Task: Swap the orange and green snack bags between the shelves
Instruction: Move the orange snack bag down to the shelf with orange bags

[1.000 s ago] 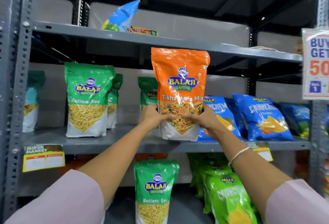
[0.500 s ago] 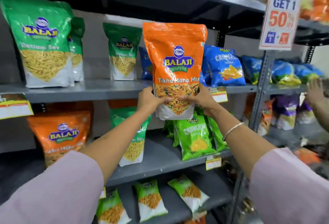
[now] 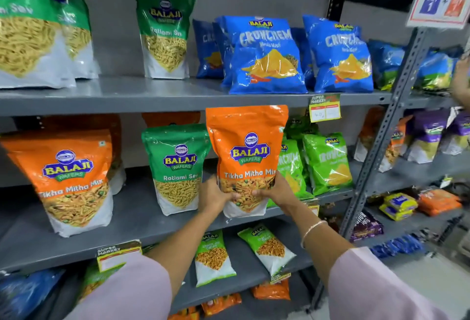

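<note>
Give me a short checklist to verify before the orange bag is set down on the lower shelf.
1. Both hands, left and right, grip the orange bag: ok.
2. Bag upright, label facing out: ok.
3. Bare spot on the lower shelf under the bag: cannot tell, the bag hides it.
4. Green Ratlami Sev bag on the left stands clear: ok.
5. Light green bags on the right leave room: cannot tell.

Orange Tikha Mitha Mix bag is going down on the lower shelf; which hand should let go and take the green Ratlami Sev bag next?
Probably the left hand: the green Ratlami Sev bag stands just left of it, while the right hand is across the orange bag.
</note>
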`<state>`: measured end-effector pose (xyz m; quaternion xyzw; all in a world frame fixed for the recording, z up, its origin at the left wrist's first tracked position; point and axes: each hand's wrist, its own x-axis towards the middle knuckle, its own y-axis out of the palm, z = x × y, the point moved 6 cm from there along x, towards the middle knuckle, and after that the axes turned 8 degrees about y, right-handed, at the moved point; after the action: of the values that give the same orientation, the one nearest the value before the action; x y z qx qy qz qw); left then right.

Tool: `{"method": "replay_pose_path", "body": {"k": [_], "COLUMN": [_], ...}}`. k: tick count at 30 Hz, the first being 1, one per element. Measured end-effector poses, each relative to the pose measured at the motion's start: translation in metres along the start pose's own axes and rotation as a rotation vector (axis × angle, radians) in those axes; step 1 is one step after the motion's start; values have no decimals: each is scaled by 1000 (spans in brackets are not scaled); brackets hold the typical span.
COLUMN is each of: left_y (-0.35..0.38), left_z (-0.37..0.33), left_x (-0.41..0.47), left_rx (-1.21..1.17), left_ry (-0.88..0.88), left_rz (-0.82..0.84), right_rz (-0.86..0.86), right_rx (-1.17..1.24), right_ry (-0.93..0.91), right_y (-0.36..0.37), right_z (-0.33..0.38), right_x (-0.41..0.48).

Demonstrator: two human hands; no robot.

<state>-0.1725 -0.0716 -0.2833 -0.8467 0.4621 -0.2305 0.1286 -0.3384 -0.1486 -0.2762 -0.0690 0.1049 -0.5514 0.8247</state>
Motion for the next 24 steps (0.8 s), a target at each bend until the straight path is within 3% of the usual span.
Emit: {"method": "replay_pose_path", "body": {"k": [13,24], "left_y": [48,56], "left_z": [67,80], "left_x": [72,84], "left_rx": [108,55], "left_ry": [-121,-192], "left_rz": [-39,23], "right_rz": [66,151], "right_rx": [-55,-81], "right_ry": [111,161], "right_y": [16,20], "right_z": [-46,-48], "right_x": [110,131]}}
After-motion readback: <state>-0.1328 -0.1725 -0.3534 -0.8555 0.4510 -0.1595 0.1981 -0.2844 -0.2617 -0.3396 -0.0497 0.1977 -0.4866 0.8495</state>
